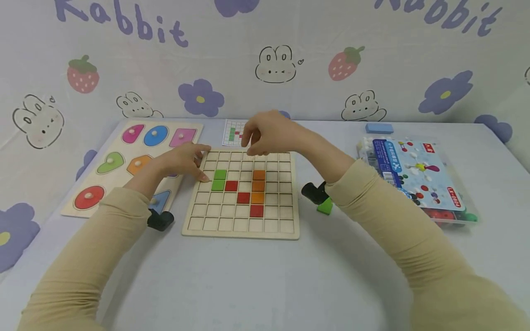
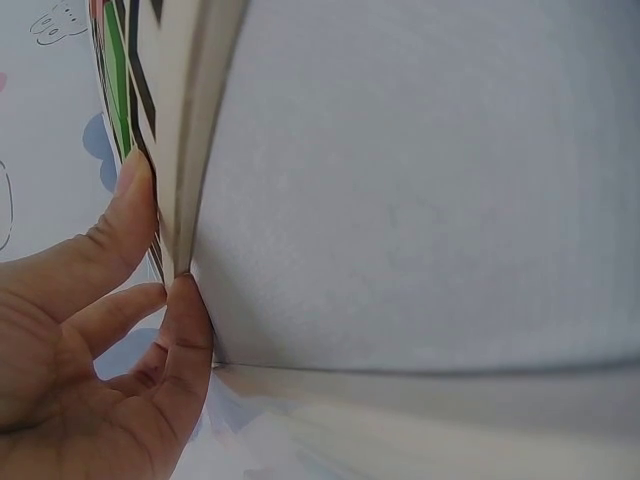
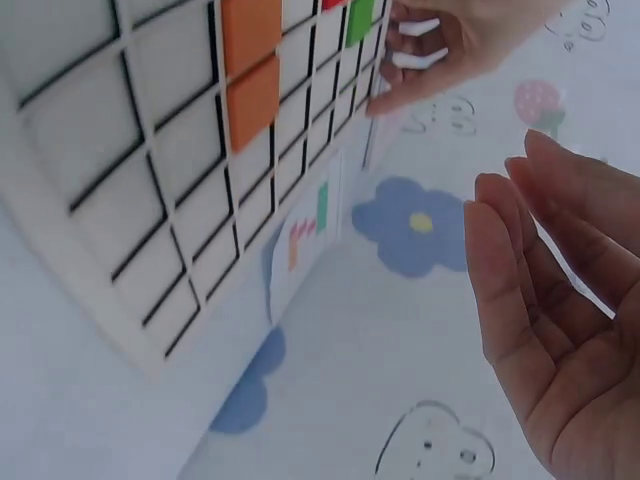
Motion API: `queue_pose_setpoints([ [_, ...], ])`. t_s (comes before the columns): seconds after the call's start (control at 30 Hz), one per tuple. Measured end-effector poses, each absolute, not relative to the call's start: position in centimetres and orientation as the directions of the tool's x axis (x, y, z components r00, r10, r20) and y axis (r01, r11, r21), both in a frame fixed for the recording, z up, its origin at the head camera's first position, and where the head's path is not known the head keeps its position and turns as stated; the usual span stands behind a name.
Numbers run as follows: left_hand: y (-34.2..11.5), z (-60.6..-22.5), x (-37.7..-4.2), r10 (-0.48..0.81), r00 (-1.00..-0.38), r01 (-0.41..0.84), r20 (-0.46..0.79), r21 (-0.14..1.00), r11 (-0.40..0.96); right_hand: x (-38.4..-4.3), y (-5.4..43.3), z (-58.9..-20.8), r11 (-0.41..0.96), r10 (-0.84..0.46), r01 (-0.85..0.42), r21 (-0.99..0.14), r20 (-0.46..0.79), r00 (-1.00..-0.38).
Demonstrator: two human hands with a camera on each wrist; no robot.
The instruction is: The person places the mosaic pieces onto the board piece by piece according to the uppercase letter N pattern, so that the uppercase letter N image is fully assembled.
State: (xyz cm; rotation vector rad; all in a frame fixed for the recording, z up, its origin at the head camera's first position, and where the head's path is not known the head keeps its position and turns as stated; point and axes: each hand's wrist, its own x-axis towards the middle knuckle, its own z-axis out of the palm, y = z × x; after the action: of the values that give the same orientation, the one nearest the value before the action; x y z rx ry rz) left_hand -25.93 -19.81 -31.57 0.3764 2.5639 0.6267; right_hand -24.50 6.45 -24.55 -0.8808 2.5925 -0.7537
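A wooden grid board (image 1: 241,230) lies on the table, with green, red and orange square tiles in some cells. My left hand (image 1: 181,162) holds its back left corner: in the left wrist view the thumb lies on the face and other fingers touch the edge. Above the board's back edge hovers my right hand (image 1: 271,133). Its fingers (image 3: 495,270) are loosely bent, with a gap to the thumb and nothing seen between them. Behind the board lies a printed pattern card (image 1: 232,132), partly hidden by the right hand in the head view.
Left of the grid board is a knobbed shape puzzle (image 1: 109,177). A green tile (image 1: 325,207) lies to the right, partly covered by the right wrist's black camera mount (image 1: 314,193). Farther right are a clear box of model parts (image 1: 422,179) and a blue block (image 1: 378,128).
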Motion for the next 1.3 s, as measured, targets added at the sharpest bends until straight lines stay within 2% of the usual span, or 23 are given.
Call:
queue_pose_setpoints([
  [0.3,-19.8,-31.5,-25.7,0.367,-0.851,0.142,-0.375,0.509,0.849,-25.4,11.1,-24.6,0.745,-0.568,-0.409,-0.527,-0.180,-0.803],
  [0.57,-19.8,-31.6,-25.8,0.373,-0.855,0.153,-0.360,0.512,0.845,-26.3,14.5,-26.4,0.779,-0.560,-0.371,-0.505,-0.296,-0.774],
  [0.67,-19.8,-31.6,-25.8,0.376,-0.855,0.157,-0.358,0.511,0.845,-26.4,15.6,-27.0,0.762,-0.592,-0.361,-0.538,-0.352,-0.725],
  [0.83,-19.9,-31.5,-25.8,0.372,-0.857,0.160,-0.356,0.503,0.849,-26.7,17.0,-27.8,0.725,-0.654,-0.310,-0.615,-0.475,-0.589],
  [1.1,-19.9,-31.7,-25.9,0.361,-0.859,0.144,-0.363,0.505,0.851,-27.2,18.8,-28.7,0.708,-0.686,-0.196,-0.678,-0.597,-0.415],
  [1.3,-20.0,-31.8,-26.0,0.360,-0.861,0.150,-0.358,0.498,0.854,-27.2,19.0,-29.1,0.715,-0.693,-0.204,-0.669,-0.640,-0.330],
])
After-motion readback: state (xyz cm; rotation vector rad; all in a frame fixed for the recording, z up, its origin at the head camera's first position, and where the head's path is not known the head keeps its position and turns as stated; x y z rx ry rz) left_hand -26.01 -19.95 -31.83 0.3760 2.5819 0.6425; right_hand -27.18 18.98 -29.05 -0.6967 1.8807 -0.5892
